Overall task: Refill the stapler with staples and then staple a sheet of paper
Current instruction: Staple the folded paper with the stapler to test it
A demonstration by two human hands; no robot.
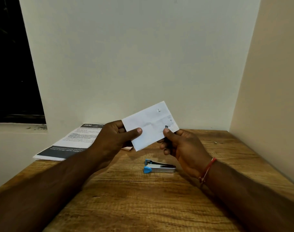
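Two hands, left (115, 136) and right (181, 144), pinch one folded paper (149, 125) | one stapler (158, 166) on table (143, 198)

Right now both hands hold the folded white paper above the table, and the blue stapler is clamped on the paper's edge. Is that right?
Not quite. The head view shows the left hand and right hand holding the folded white paper above the table, but the blue stapler is not on the paper: it lies on the table below it, untouched.
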